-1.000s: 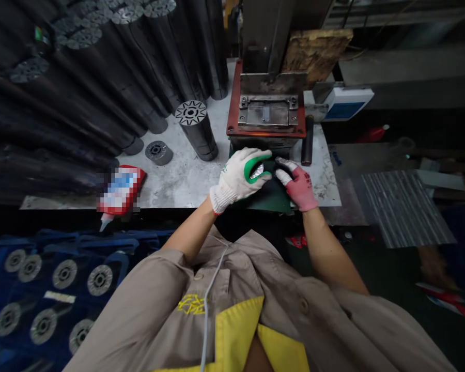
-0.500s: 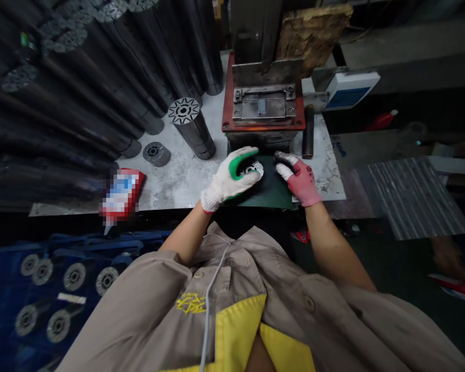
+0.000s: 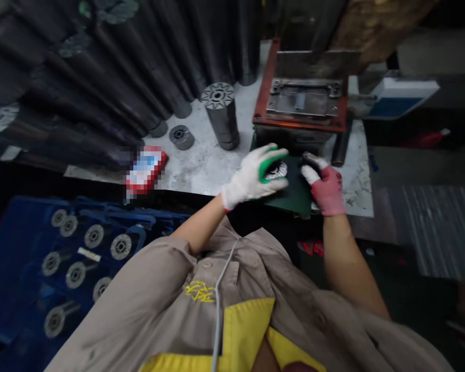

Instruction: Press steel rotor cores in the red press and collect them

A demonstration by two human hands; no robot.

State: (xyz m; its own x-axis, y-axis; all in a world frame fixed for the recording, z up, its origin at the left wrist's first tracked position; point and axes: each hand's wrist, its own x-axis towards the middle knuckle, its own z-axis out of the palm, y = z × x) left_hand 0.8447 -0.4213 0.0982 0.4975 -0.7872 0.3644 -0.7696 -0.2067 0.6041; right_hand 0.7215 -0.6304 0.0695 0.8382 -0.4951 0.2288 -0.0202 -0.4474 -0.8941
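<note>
My left hand [image 3: 256,173], in a white glove with a green palm, curves its thumb and fingers round a short slotted metal core [image 3: 278,170]. The core's round face looks up between them, over a dark green mat [image 3: 292,194]. To its right, my right hand [image 3: 323,183] wears a pink glove with white and black fingertips. Its fingers are half bent and apart from the thumb, with nothing visible between them. A taller stacked core [image 3: 221,116] stands upright beyond my left hand, and another short core [image 3: 182,137] sits left of that.
A metal fixture on a red plate [image 3: 261,106] stands behind the mat, with a dark bar [image 3: 339,149] beside it. Long dark cylinders [image 3: 155,67] crowd the back left. A red packet [image 3: 147,168] lies near the bench edge. Several cores lie in a blue crate [image 3: 11,232] below.
The whole view has swung, so the bench and both hands appear farther right, and more of the blue crate shows. My left hand stays round the short core; my right hand remains beside it.
</note>
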